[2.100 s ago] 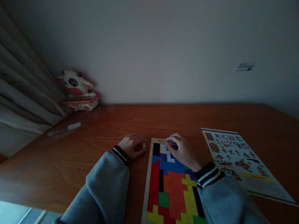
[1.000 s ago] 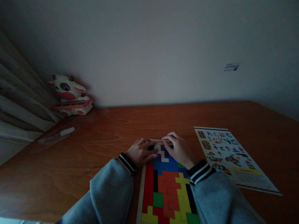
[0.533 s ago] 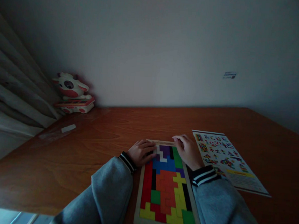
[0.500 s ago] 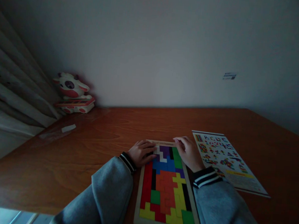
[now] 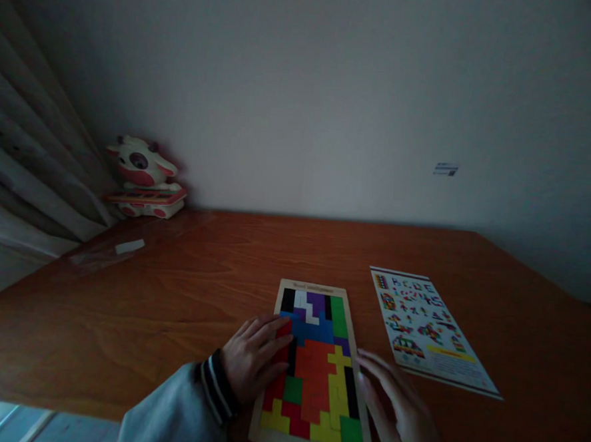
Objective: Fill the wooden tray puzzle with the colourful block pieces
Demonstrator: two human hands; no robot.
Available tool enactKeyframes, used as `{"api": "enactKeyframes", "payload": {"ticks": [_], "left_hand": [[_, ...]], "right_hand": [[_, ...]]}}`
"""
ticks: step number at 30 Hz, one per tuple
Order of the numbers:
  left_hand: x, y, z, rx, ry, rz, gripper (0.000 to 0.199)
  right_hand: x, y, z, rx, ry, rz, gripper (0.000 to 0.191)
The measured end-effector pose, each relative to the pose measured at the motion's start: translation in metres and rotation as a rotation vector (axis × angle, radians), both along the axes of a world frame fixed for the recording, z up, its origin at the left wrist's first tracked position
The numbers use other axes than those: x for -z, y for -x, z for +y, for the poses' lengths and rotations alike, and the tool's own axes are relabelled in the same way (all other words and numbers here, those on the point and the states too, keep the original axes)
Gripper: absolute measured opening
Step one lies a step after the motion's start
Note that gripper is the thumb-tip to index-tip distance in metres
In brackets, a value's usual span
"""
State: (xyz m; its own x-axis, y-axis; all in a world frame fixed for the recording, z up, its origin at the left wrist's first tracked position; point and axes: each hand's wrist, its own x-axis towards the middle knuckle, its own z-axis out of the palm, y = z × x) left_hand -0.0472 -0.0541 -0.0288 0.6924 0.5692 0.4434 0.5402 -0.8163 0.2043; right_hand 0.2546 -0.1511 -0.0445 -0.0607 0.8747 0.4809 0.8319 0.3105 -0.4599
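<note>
A wooden block puzzle point(image 5: 314, 389) lies flat on the table, its frame filled with red, orange, yellow, green, blue, purple, black and white pieces. My left hand point(image 5: 256, 353) rests over the left rim, fingers stretched out across the red and blue pieces. Beside the right rim is my right hand point(image 5: 397, 407), its fingers extended and slightly bent, with the fingertips at the frame's edge. Whether those fingertips touch the frame I cannot tell. Neither hand holds a piece.
A printed pattern sheet point(image 5: 432, 329) lies right of the puzzle on the wooden table point(image 5: 195, 295). A toy cow with a keyboard point(image 5: 145, 178) stands at the back left by the curtain point(image 5: 23, 158). A small label point(image 5: 445, 169) is on the wall.
Both hands have come down from the puzzle's top end toward me, along its sides. The top rows of pieces are now uncovered, and my right hand has opened out.
</note>
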Motion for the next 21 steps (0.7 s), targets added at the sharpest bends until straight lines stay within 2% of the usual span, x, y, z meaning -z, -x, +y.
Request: {"api": "enactKeyframes", "payload": {"ticks": [3, 5, 8, 13, 15, 18, 21], "left_hand": [[0.003, 0.013, -0.025, -0.102, 0.014, -0.032, 0.042], [0.005, 0.018, -0.032, -0.172, 0.009, -0.028, 0.043], [0.007, 0.016, -0.032, -0.237, -0.027, -0.014, 0.042], [0.003, 0.008, -0.032, -0.258, -0.011, 0.010, 0.044], [0.001, 0.009, -0.036, -0.240, 0.014, 0.009, 0.060], [0.000, 0.012, -0.042, -0.157, 0.043, 0.014, 0.096], [0.000, 0.014, -0.043, -0.127, 0.060, 0.021, 0.111]], "right_hand": [[0.005, -0.003, -0.012, 0.014, -0.038, -0.071, 0.037], [0.009, -0.002, -0.013, 0.057, -0.064, -0.141, 0.042], [0.012, -0.001, -0.012, 0.131, -0.068, -0.231, 0.046], [0.015, -0.002, -0.010, 0.117, -0.042, -0.306, 0.048], [0.015, -0.002, -0.011, 0.118, -0.039, -0.326, 0.049], [0.015, -0.002, -0.010, 0.114, -0.018, -0.325, 0.049], [0.018, -0.003, -0.010, 0.111, 0.009, -0.295, 0.048]]}}
